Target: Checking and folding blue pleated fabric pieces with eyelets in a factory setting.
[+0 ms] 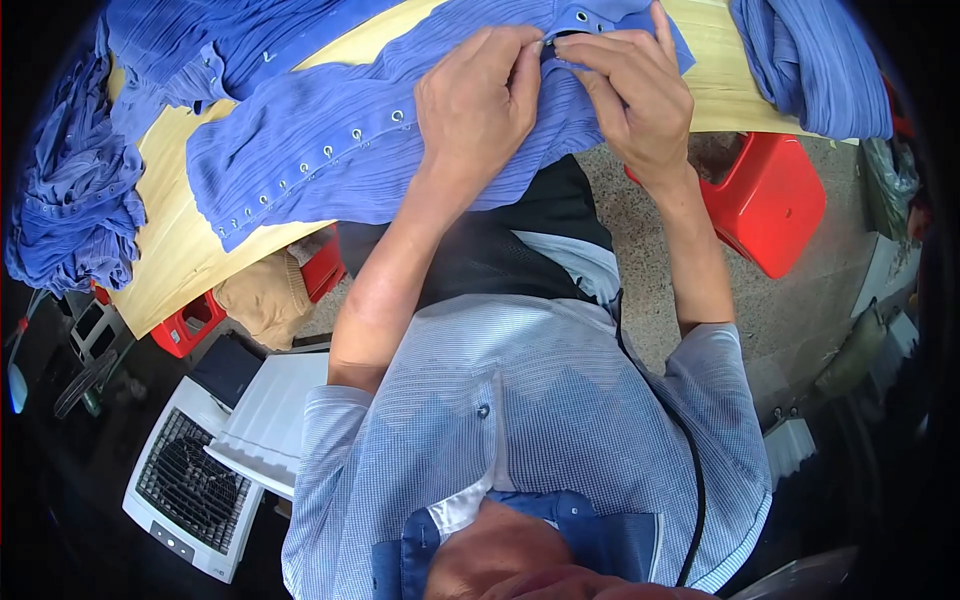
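At the left, we see a crumpled heap of blue cloth (pixel 75 215), which covers the left edge of the table (pixel 160 225). Under the near left corner of this table there is a red stool (pixel 180 328) with a brown cloth (pixel 265 297) beside it, and lower, on the floor side, a white machine with a dark grille (pixel 195 480). Toward the far left corner we find another blue garment (pixel 235 45), spread with some folds.

The blue ribbed garment (pixel 290 120) lies along the middle of the near edge, and a part of it hangs over this edge, above the dark trousers (pixel 470 265) of the person. On its left part we can follow a slanting row of metal rings (pixel 357 134).

The left hand (pixel 475 100) is bent over this garment and grasps its border between thumb and fingers. Just beside it, the right hand (pixel 640 100) pinches the same border with its fingertips, while one finger is raised. Between the hands we notice a dark opening in the cloth; we cannot tell if some small piece is also held there.

Farther right, below the near edge, stands a second red stool (pixel 775 205). Near the right edge, a folded blue garment (pixel 815 70) hangs slightly over the near edge.
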Available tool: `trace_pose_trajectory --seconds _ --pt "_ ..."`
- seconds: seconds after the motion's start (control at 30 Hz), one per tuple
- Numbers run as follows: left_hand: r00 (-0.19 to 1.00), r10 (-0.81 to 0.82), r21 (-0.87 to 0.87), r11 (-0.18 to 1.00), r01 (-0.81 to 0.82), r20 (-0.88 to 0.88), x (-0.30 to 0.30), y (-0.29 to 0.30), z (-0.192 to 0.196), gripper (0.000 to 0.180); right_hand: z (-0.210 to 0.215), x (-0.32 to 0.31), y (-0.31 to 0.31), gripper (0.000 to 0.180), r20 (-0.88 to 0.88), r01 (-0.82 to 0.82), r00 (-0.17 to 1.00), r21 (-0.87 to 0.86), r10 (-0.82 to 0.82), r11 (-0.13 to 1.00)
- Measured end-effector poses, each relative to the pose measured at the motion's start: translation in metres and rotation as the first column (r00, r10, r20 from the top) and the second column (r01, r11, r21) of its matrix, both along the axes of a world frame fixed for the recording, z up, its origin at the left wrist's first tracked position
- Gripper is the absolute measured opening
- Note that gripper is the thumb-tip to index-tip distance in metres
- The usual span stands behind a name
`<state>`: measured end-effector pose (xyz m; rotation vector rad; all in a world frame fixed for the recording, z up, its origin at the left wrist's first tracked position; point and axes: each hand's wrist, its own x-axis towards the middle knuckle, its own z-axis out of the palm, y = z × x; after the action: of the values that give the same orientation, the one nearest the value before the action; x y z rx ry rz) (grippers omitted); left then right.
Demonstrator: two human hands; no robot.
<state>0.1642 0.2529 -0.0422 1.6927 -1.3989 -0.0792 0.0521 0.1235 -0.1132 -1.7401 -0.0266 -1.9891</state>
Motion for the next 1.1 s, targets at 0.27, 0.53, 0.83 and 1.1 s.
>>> trace_pose_trajectory --seconds 0.27,0.53,0.83,1.1 --pt "1.0 0.01 0.022 1.0 -0.01 -0.024 0.0 0.001 0.001 0.011 0.062 -0.055 0.029 0.021 -0.765 0.21 0.622 -0.045 -0.169 0.977" --pt "1.0 0.005 0.029 1.0 -0.005 -0.021 0.001 0.002 0.002 0.011 0.07 -0.057 0.019 0.014 -0.839 0.184 0.525 0.274 0.141 0.944" --pt "1.0 -0.002 0.016 1.0 0.002 0.014 0.001 0.001 0.001 0.011 0.089 -0.051 0.015 0.014 -0.877 0.226 0.395 0.382 0.275 0.896" --pt "1.0 0.0 -0.015 1.0 0.0 0.015 0.001 0.002 0.001 0.012 0.093 -0.049 0.018 0.016 -0.888 0.26 0.364 0.386 0.28 0.885"
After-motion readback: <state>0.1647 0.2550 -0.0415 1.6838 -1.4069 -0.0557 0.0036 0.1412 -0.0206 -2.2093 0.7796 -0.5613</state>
